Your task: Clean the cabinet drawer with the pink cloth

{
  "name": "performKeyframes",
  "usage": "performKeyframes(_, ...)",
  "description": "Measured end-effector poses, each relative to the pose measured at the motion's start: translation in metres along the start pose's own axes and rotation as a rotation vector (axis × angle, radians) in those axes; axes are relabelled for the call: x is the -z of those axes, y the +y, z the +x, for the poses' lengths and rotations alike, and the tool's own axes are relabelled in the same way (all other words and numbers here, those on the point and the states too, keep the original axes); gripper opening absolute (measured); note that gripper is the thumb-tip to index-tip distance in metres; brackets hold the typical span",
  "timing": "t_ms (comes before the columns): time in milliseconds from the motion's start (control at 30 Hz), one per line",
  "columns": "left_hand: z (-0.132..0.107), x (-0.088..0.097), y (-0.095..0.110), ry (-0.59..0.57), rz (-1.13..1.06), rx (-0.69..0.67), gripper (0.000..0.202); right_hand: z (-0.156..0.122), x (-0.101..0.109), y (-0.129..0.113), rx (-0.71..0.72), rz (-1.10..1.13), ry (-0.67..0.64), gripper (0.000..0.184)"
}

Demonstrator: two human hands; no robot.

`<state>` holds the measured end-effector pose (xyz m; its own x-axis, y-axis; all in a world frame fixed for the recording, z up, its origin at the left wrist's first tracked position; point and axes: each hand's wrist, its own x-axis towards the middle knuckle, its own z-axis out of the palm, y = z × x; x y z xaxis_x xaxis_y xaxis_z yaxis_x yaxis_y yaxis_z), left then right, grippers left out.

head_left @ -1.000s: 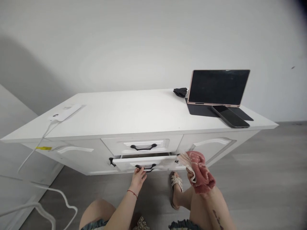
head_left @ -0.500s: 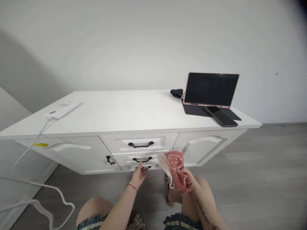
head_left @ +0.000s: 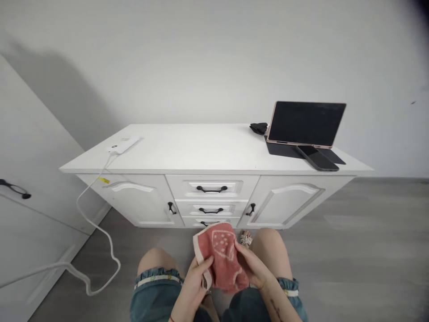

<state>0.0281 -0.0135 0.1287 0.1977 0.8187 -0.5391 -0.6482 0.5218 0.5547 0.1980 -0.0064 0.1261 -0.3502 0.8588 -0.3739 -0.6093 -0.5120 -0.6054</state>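
A pink cloth (head_left: 223, 250) with a pale edge and a light pattern, like a small towel, is held up between both hands above my knees. My left hand (head_left: 197, 277) grips its left side, thumb on top and fingers underneath. On the right side, my right hand (head_left: 250, 264) pinches the cloth, its fingers partly hidden behind the fabric. Just beyond the cloth is the white cabinet (head_left: 212, 171) with its closed drawers. The cloth's upper edge overlaps the lowest drawer handle (head_left: 205, 223) in my view.
On the cabinet top stand a tablet (head_left: 306, 123) on a dark cover, a phone (head_left: 317, 158) and a black bundle (head_left: 258, 128). A white power strip (head_left: 124, 145) lies at left, its cable (head_left: 97, 223) hanging to the floor. Another white cabinet (head_left: 40, 214) borders the left.
My left hand has left the drawer handles and taken hold of the cloth. My right hand has brought the cloth lower and toward the middle, where it is more spread out.
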Motion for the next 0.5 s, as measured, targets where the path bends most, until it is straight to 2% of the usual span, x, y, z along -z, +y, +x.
performKeyframes(100,-0.012,0.003,0.011,0.090,-0.002,-0.027,0.040,-0.009,-0.005,0.001,0.001,-0.064,0.079,0.046)
performKeyframes(267,-0.023,0.008,0.021,0.088,-0.021,-0.021,0.049,-0.021,-0.014,0.004,0.141,-0.277,0.218,0.048)
performKeyframes(367,-0.021,0.013,0.022,0.062,0.009,-0.029,0.059,-0.025,-0.021,0.004,0.189,-0.336,0.290,0.051)
performKeyframes(500,-0.008,0.030,0.016,0.099,0.169,-0.155,0.068,-0.028,-0.025,0.001,0.268,-0.571,0.390,0.054)
